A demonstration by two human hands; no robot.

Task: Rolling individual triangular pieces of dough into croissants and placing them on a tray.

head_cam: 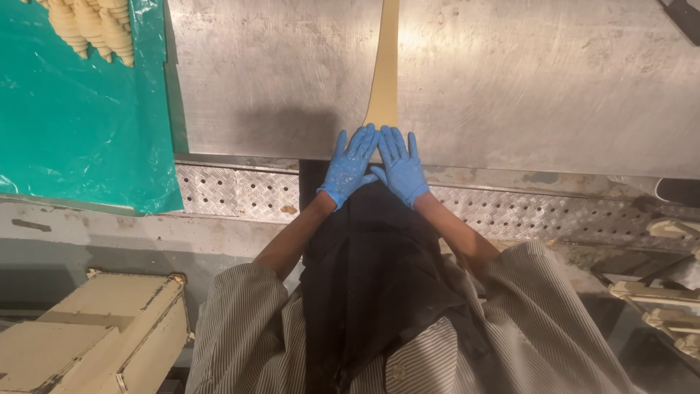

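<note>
- At the near edge of the steel table (pixel 510 80), a long, narrow strip of pale dough (pixel 384 66) lies flat, its long axis running straight away from the person toward the far side.
- Its near end sits just beyond the fingertips of both gloved hands, partly covered by them; the rest stretches ahead, up and out of the picture.
- Left hand (pixel 349 166) and right hand (pixel 400 166) lie side by side, thumbs touching or nearly so, equally close to the strip's end; neither is clearly nearer.
- Both hands are flat, palms down, fingers spread slightly and extended forward; the grip of each is open, pressing rather than pinching anything.
- Forearms come in from either side of a dark apron (pixel 364 277) and converge at the wrists, sleeves of a striped shirt (pixel 240 321) pushed up.
- Off to the left, well apart, a green plastic sheet (pixel 80 124) carries rolled, shaped dough pieces (pixel 91 25) at its far corner.
- Cream-coloured wooden boxes (pixel 95 328) stand low on the left.
</note>
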